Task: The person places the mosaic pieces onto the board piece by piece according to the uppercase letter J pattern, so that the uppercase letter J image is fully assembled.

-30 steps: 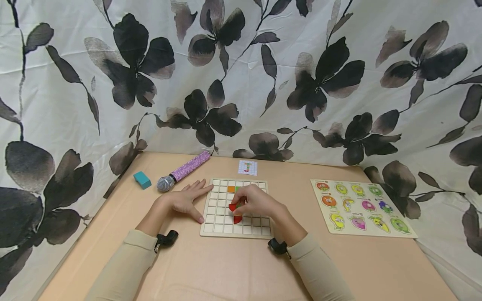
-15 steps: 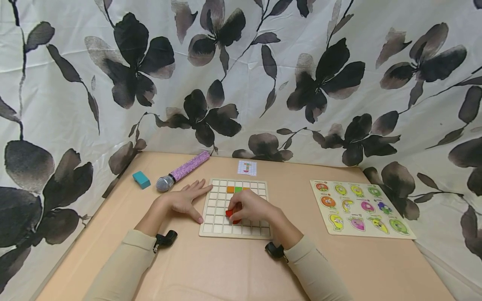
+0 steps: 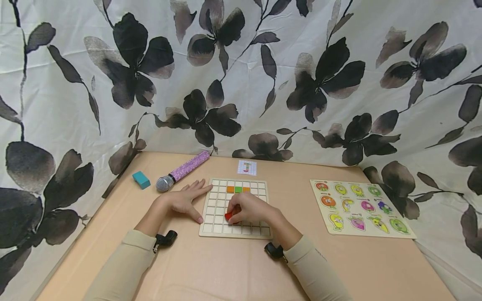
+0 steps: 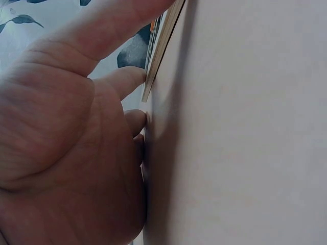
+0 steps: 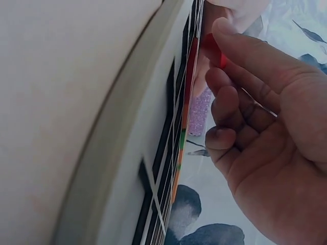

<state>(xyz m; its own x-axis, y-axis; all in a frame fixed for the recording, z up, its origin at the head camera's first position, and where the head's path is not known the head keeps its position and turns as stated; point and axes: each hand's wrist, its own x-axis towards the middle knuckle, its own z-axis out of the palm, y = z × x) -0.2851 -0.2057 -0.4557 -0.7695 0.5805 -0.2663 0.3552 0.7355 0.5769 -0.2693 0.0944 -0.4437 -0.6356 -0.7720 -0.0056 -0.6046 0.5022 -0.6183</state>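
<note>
A pale grid board (image 3: 217, 228) lies on the table with rows of square cells. My left hand (image 3: 182, 201) rests beside it with fingers spread, index fingertip and thumb at its left edge. In the left wrist view, the fingers of the left hand (image 4: 76, 132) reach the board's wooden edge (image 4: 162, 48). Over the board's middle, my right hand (image 3: 250, 209) pinches a red piece (image 5: 215, 50) between thumb and fingers. Near the board's top sit an orange tile (image 3: 230, 189), a green tile (image 3: 238, 189) and another orange tile (image 3: 246, 189). My right hand hides the cells beneath it.
Behind the board lies a small pattern card (image 3: 247, 167). A glittery purple microphone (image 3: 188, 167) and a teal block (image 3: 141, 180) are at the back left. To the right is a board with fruit pictures (image 3: 361, 209). A floral cloth (image 3: 263, 83) hangs behind the table.
My right hand has shifted slightly left and nearer with the red piece, uncovering the green and right orange tiles. My left hand stays in place.
</note>
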